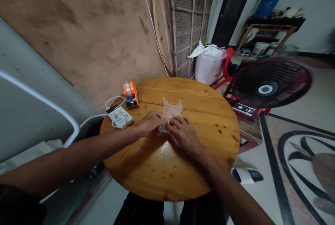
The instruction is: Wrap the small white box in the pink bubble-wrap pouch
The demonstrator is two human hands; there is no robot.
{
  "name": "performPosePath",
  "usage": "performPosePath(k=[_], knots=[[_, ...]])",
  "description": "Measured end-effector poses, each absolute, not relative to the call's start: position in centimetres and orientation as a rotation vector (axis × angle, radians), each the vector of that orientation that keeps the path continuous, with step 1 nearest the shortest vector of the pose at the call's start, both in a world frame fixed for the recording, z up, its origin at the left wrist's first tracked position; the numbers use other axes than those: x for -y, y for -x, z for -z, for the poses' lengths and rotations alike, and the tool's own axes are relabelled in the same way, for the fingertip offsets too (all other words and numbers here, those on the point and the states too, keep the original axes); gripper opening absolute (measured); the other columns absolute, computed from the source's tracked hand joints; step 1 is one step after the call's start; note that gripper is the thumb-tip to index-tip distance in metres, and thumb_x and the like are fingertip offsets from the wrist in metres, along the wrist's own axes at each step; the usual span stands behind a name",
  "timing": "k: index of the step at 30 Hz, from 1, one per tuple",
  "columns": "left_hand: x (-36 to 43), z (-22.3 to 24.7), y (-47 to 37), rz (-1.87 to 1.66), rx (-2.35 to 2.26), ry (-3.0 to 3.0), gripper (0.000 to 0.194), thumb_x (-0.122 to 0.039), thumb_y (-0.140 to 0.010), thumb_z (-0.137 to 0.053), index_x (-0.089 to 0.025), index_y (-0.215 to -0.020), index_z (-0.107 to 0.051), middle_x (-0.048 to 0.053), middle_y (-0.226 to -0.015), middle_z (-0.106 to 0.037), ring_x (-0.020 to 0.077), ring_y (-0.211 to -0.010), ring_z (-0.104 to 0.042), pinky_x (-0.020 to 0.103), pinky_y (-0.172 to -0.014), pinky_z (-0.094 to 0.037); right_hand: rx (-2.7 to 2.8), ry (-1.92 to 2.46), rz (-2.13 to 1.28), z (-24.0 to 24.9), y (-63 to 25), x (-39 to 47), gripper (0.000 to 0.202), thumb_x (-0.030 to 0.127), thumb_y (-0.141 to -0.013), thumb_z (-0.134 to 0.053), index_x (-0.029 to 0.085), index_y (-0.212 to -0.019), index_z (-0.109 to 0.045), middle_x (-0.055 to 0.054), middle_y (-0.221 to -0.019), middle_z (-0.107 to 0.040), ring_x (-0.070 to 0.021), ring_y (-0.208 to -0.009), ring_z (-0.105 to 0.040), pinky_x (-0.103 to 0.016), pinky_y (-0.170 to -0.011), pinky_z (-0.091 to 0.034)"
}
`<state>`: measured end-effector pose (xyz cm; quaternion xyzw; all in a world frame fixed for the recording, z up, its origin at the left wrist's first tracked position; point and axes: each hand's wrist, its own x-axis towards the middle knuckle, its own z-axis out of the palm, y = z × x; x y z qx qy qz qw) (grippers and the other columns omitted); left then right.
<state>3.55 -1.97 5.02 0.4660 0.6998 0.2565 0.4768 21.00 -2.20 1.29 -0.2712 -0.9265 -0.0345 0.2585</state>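
- My left hand (152, 121) has its thumb and fingers closed on the near left edge of a pale pink plastic bag (172, 109), pressing it low against the wood, I judge to keep the thin film from sliding.
- My right hand (183, 133) grips the near right side of the same bag, fingers curled over it and nearly touching the left fingertips, so the film is gathered between the two hands.
- The bag lies near the middle of the round wooden table (167, 174), its two handle-like ends spread flat and pointing away from me. That leaves room for both forearms to come in from either side.
- The tape dispenser (133, 96) stands at the far left rim, out of my elbows' way. A roll of clear tape sits on its orange hub.
- Just nearer to me is a white printed block (120, 117), with a white cable (91, 117) looped over it, parked at the edge, probably for a short cable run.
- As for containers, the fingers cover much of the bag, so I can't tell whether anything is inside.
- Beyond the table, a white sack (210, 65) stands by a red chair (228, 59); its bulging sides suggest it is well filled.
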Motion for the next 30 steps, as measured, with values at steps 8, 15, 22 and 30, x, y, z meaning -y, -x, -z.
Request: performPosePath(k=[8, 15, 22, 30], knots=[[1.4, -4.8, -3.9, -0.714, -1.782, -1.176, 0.012, -0.011, -0.065, -0.06, -0.017, -0.064, -0.051, -0.006, -0.048, -0.05, 0.0088, -0.041, -0.049, 0.019, -0.041, -0.039, 2.524, 0.736, 0.105, -1.3, -21.1, 2.2, 0.019, 0.024, -0.091, -0.053, 0.02, -0.106, -0.063, -0.01, -0.109, -0.064, -0.0275, -0.113, -0.047, -0.044, -0.092, -0.035], [1.4, -5.8, -4.2, -0.656, -1.664, -1.129, 0.008, -0.018, -0.066, -0.062, -0.015, -0.064, -0.054, -0.002, -0.05, -0.056, 0.0116, -0.043, -0.053, 0.024, -0.044, -0.047, 2.517, 0.741, 0.109, -1.2, -21.1, 2.1, 0.018, 0.024, -0.089, -0.054, 0.02, -0.104, -0.064, -0.011, -0.11, -0.062, -0.0272, -0.11, -0.046, -0.044, -0.092, -0.035], [2.2, -6.2, -3.2, -0.64, -1.464, -1.167, 0.015, -0.012, -0.063, -0.058, -0.012, -0.078, -0.062, 0.0, -0.06, -0.062, 0.0122, -0.052, -0.058, 0.029, -0.058, -0.054, 2.493, 0.77, -0.007, -1.5, -21.4, 2.0, 0.011, 0.022, -0.087, -0.056, 0.021, -0.092, -0.066, -0.008, -0.099, -0.065, -0.0246, -0.103, -0.052, -0.044, -0.093, -0.034], [2.6, -4.3, -2.7, -0.532, -1.456, -1.97, 0.015, -0.019, -0.075, -0.053, -0.016, -0.072, -0.068, -0.002, -0.061, -0.057, 0.0105, -0.057, -0.051, 0.021, -0.053, -0.036, 2.288, 0.742, -0.241, -1.8, -22.2, 2.1, 0.018, 0.014, -0.081, -0.053, 0.02, -0.097, -0.061, -0.005, -0.096, -0.07, -0.024, -0.111, -0.056, -0.046, -0.1, -0.032]])
